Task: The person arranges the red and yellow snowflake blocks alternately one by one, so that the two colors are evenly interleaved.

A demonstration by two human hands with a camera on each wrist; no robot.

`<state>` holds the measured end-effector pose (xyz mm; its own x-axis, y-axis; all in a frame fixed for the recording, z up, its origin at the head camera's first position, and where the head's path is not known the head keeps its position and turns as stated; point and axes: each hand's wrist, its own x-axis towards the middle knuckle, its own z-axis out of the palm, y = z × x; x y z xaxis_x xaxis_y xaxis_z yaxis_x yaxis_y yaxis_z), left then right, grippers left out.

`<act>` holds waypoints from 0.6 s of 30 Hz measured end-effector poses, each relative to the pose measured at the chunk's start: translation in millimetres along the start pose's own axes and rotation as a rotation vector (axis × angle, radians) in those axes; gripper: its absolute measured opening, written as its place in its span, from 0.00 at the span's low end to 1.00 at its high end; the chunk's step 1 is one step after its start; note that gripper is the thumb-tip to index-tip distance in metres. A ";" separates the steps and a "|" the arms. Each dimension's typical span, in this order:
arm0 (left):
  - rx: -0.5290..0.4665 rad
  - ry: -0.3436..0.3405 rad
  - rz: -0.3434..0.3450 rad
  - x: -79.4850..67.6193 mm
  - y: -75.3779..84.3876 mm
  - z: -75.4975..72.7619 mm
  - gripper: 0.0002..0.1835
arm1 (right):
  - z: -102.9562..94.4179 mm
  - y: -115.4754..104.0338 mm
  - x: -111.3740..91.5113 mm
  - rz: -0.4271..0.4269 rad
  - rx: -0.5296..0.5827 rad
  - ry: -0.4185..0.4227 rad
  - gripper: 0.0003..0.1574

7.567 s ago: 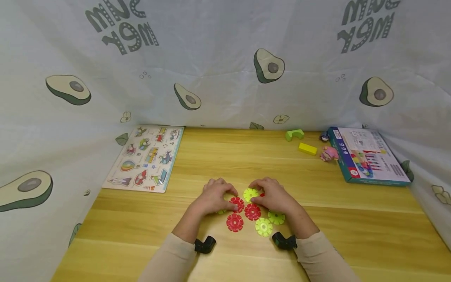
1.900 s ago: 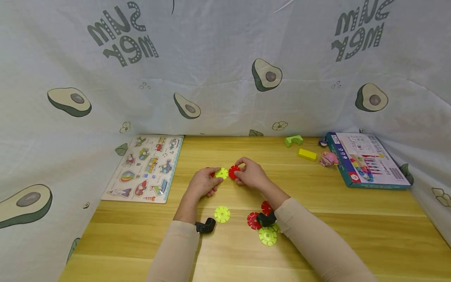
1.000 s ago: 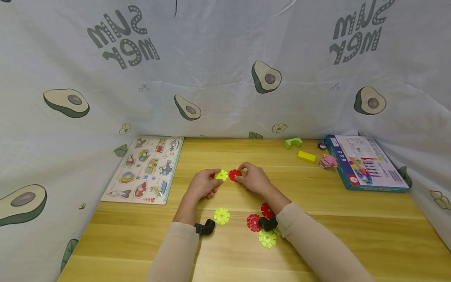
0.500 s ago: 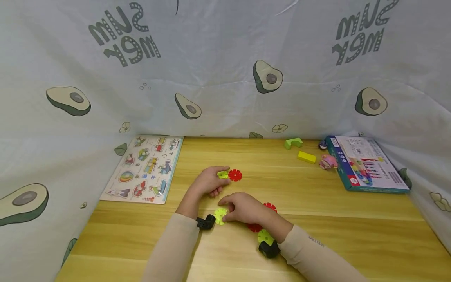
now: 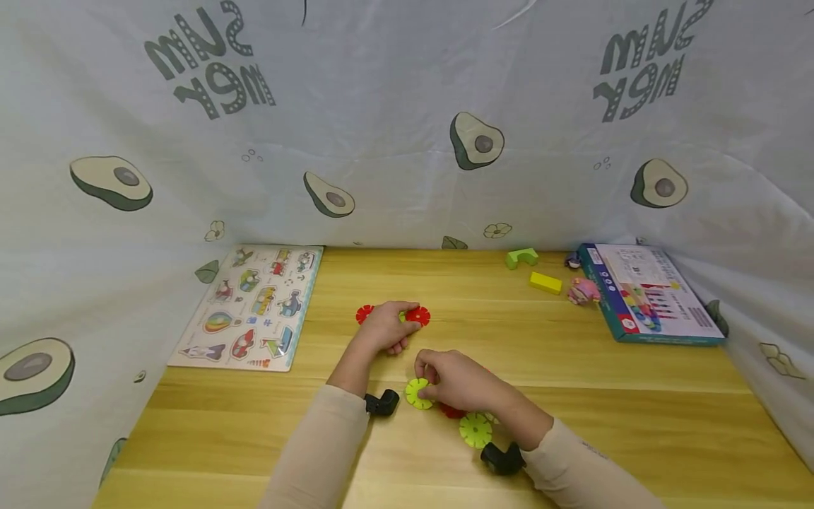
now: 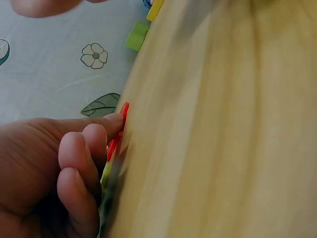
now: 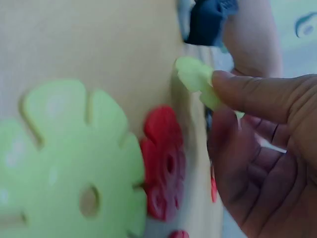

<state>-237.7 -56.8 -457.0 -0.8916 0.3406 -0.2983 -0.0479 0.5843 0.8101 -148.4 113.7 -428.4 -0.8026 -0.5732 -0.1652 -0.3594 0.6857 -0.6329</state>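
My left hand (image 5: 384, 326) reaches over a row of notched plastic discs towards the back. Its index finger and thumb hold the edge of a red disc (image 5: 420, 315), whose rim also shows in the left wrist view. Under that hand lies a mostly hidden yellow-green disc; another red disc (image 5: 364, 314) peeks out on its left. Nearer the front, my right hand (image 5: 461, 382) pinches a yellow-green disc (image 7: 193, 74) between thumb and index finger, tilted up from the table in the right wrist view. Beneath the right hand are a partly covered red disc (image 7: 164, 166) and a yellow-green disc (image 5: 475, 430).
A picture puzzle board (image 5: 248, 311) lies at the back left. A boxed toy set (image 5: 655, 297) is at the back right, beside a pink figure (image 5: 582, 290), a yellow block (image 5: 545, 283) and a green arch block (image 5: 521, 258). A printed curtain (image 5: 394, 141) hangs behind the table.
My right hand has left the red disc in the back row, come forward and taken the loose yellow-green disc. My left hand has slid right from the row's yellow-green disc to that red one.
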 end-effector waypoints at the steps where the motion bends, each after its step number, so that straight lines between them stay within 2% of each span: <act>1: -0.006 0.005 -0.007 0.0 0.2 0.4 0.24 | -2.7 1.5 -1.0 0.005 0.034 0.007 0.14; 5: -0.028 0.014 -0.030 -0.8 0.9 2.0 0.24 | -14.6 9.7 -2.5 0.079 0.199 0.053 0.12; 10: -0.040 0.027 -0.044 -1.7 2.2 4.6 0.25 | -32.3 24.2 6.0 0.242 0.353 0.182 0.13; 14: -0.028 0.038 -0.029 -1.4 2.8 6.6 0.25 | -45.4 38.3 20.3 0.316 0.362 0.295 0.15; 18: -0.034 0.043 -0.026 -1.3 2.9 7.6 0.25 | -53.1 49.8 35.0 0.369 0.360 0.354 0.16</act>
<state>-233.3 -50.0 -458.1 -0.9083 0.2932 -0.2984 -0.0860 0.5671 0.8191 -219.7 151.6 -425.5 -0.9745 -0.1017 -0.1998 0.1049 0.5810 -0.8071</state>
